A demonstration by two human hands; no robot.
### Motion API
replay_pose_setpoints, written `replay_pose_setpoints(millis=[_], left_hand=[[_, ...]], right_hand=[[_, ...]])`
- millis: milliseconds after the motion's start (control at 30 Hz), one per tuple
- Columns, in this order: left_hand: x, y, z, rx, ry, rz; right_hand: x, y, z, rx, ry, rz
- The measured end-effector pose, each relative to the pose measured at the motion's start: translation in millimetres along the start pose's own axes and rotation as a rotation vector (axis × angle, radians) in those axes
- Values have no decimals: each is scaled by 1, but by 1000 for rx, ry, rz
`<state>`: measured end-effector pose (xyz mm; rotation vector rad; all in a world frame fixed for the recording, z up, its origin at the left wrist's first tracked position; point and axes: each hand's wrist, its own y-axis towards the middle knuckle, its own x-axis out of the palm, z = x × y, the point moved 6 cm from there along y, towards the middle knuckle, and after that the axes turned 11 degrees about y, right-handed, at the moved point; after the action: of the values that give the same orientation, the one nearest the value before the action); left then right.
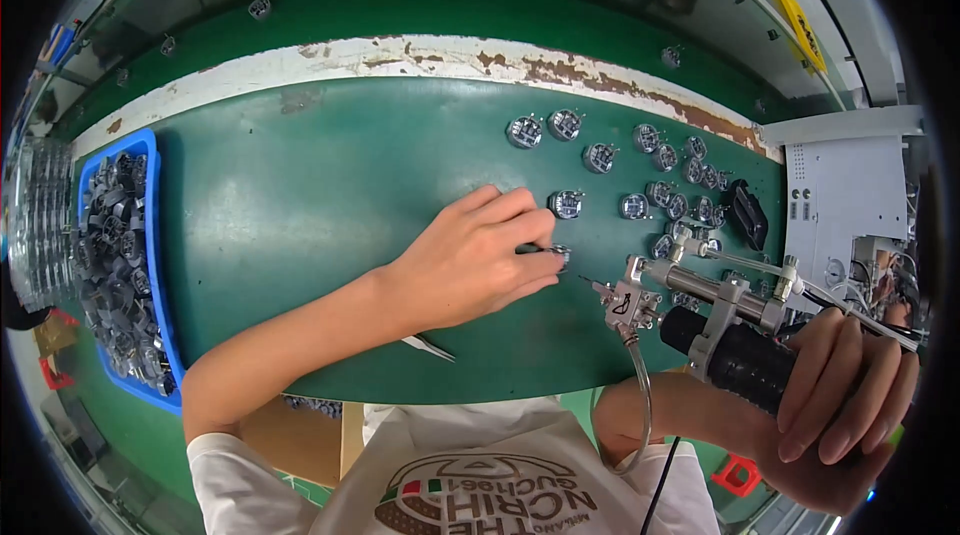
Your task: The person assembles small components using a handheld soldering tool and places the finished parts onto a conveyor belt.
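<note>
Head view. Left hand (478,260), at centre of the green worktop (300,205), pinches a small round metal component (560,254) between fingertips and presses it to the surface. Right hand (840,405), at 4 o'clock, is clenched around the black grip of a soldering tool (700,320) whose fine tip points toward the component from just beside it. Similar components (640,175) lie scattered at 1 to 2 o'clock; tweezers (430,346) rest under the left wrist. Risk, as judged: the tip stands close to the fingertips, so a slip could burn them or knock the part askew. Container: a blue bin (150,235) at 9 o'clock, filled with dark grey parts (115,255)
</note>
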<state>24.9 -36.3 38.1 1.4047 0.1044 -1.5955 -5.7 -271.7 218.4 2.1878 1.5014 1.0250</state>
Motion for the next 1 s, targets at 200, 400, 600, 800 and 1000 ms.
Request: replay_pose_setpoints(millis=[200,400,600,800,1000], left_hand=[[10,-6,3,15,-14,42],[12,-7,1,21,20,38],[13,-7,0,1,5,49],[12,-7,2,-3,18,55],[12,-7,0,-12,12,68]], right_hand=[[36,0,34,178,246,-291],[59,-7,45,250,361,-363],[65,-12,49,263,269,-307],[72,-13,58,267,274,-366],[45,12,28,303,366,-425]])
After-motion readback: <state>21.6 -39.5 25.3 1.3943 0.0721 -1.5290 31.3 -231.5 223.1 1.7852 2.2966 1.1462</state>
